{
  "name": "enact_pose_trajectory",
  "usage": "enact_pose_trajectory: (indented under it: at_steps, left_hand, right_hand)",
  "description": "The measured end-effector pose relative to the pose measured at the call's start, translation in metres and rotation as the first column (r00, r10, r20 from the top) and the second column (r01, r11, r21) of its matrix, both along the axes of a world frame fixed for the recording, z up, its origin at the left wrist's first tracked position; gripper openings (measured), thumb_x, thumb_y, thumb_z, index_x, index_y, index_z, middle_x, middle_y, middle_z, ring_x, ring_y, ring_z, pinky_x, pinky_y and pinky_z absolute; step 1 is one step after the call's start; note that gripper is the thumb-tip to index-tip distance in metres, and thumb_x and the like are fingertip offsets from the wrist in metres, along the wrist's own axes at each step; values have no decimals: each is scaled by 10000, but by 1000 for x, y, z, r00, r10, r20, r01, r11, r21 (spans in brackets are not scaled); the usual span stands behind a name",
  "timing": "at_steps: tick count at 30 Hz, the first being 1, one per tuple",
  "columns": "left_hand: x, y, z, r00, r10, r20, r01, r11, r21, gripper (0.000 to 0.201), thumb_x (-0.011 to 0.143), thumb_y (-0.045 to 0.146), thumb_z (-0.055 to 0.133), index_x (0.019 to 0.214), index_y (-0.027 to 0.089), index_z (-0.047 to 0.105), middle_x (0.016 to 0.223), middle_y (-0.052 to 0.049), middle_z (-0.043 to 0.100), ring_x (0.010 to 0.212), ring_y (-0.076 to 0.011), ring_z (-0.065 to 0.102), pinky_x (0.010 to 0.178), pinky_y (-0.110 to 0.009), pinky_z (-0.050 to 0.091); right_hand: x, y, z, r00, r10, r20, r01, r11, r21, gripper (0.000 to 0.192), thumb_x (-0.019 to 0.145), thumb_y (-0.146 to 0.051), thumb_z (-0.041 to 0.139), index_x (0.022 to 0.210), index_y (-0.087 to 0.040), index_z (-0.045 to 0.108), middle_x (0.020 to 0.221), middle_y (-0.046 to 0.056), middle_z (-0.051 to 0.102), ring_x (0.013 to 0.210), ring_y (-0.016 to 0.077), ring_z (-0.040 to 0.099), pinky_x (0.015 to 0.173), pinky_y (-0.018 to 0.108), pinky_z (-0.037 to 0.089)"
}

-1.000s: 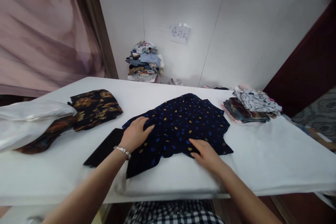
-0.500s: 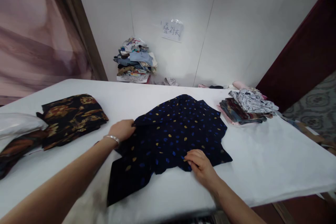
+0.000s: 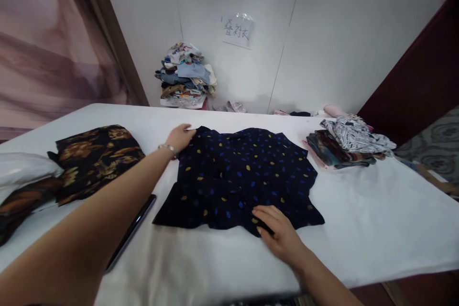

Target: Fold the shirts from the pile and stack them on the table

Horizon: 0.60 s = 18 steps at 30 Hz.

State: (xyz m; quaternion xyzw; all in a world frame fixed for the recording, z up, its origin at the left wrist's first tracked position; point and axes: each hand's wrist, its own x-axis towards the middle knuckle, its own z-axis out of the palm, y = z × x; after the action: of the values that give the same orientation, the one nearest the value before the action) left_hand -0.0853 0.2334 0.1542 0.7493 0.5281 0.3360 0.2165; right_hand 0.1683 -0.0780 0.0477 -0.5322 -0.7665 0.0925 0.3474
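A dark navy shirt [image 3: 233,172] with blue and yellow leaf-like spots lies spread on the white table. At its far left corner, my left hand [image 3: 180,138], a silver bracelet on the wrist, has its fingers closed on the cloth. My right hand [image 3: 279,229] rests on the shirt's near edge, fingers laid over the fabric and thumb apart from them. Partly behind my left forearm is a slim dark object with a glossy edge [image 3: 132,232], perhaps a phone.
To the left lies a folded black garment with a floral print [image 3: 100,162], beside clear plastic [image 3: 25,169]. Several folded garments [image 3: 344,143] are stacked at the right. A tall clothes pile [image 3: 186,76] stands beyond the table [image 3: 387,220], below a handwritten sign [image 3: 237,31].
My left hand has moved away from me, carrying the shirt's left side, which now lies flatter. The slim dark object has come into view. My right hand's fingers have loosened from a pinch.
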Motion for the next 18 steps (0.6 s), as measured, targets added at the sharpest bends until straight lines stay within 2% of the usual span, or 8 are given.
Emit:
enact_pose_trajectory:
  at_steps: [2,4,7,10,12,14,16,18]
  left_hand:
    - [7,-37,-23,992,-83,-98,80,996,-28,389,825,325,590,1100,53,628,1191,-132,643,1139,-277,564,1029,-406,393]
    - [9,-76,-44,962,-196,-192,198,980,-5,364,774,336,639,1074,131,662,1299,-110,596,1233,-261,513,1087,-372,344]
    - [1,-120,-64,847,-343,-406,374,927,-2,468,809,445,576,1206,199,610,1363,-104,548,1250,-253,507,1063,-399,375]
    - [-8,-141,-67,795,-311,-521,349,937,-25,560,796,484,580,1276,198,560,1232,-123,626,1144,-277,571,954,-415,441]
    - [-12,-149,-64,782,-265,-565,330,944,14,482,800,456,583,1213,209,603,1051,-102,674,1025,-273,606,887,-409,452]
    - [-14,-156,-59,779,-220,-587,323,944,74,323,829,409,550,1067,226,668,918,-81,666,934,-258,608,845,-398,452]
    - [-17,-163,-55,792,-179,-583,313,940,137,252,861,359,492,923,230,698,908,-85,653,897,-247,600,827,-390,457]
    - [-24,-172,-54,813,-140,-565,297,935,195,298,881,336,435,861,220,709,1009,-109,651,915,-256,599,834,-401,468]
  right_hand:
    - [-1,-1,2,1000,10,25,-9,1000,-26,464,836,-149,554,1288,-255,534,1201,95,629,1048,230,589,924,431,497]
    - [-2,0,3,999,36,19,-35,999,-34,461,838,-135,540,1284,-251,541,1153,90,649,1000,217,597,862,393,524]
    - [-4,0,3,998,68,-7,-68,998,18,419,858,-95,481,1238,-247,571,1021,74,684,865,189,605,755,351,532]
    - [-6,1,3,995,95,-19,-93,992,89,366,884,-104,444,1187,-241,599,933,61,695,782,176,597,719,346,521]
    - [-7,0,5,994,109,-19,-106,988,112,349,896,-118,436,1175,-240,606,926,59,697,785,175,600,711,339,519]
    - [-7,-2,7,994,111,-18,-108,986,127,343,903,-123,429,1172,-235,610,936,62,698,800,175,606,704,329,520]
    - [-7,-6,12,993,116,-15,-113,984,140,342,911,-123,421,1179,-222,609,947,68,699,817,174,616,710,324,522]
    - [-8,-15,17,991,133,-6,-131,983,128,350,920,-132,416,1207,-218,595,971,72,700,852,174,627,733,323,526]
